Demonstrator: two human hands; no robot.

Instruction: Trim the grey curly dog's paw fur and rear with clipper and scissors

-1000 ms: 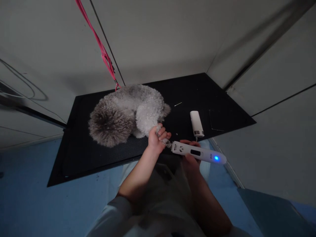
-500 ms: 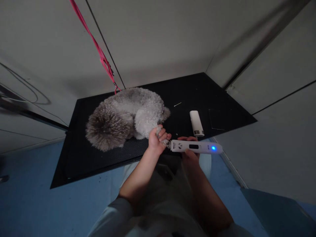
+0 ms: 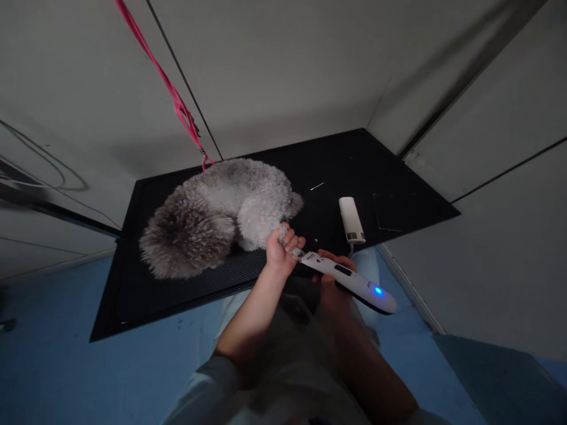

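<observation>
A small curly grey-and-white dog [image 3: 217, 212] lies on a black table [image 3: 398, 195] against the wall. My left hand [image 3: 281, 254] is closed around one of the dog's paws at the table's near edge. My right hand [image 3: 332, 280] grips a white cordless trimmer [image 3: 349, 282] with a blue light lit near its rear end. The trimmer's head touches the paw held in my left fingers. The trimmer slants down to the right.
A pink leash [image 3: 163, 82] runs from the upper left down to the dog's neck. A white cylindrical device [image 3: 351, 219] and a thin pale stick [image 3: 317, 186] lie on the table's right half. The floor [image 3: 53, 360] is blue; pale walls close in behind and to the right.
The trimmer's rear end has dropped, so it now slants down to the right instead of lying level. The dog's fluffy end has shifted slightly left. My left hand stays on the paw.
</observation>
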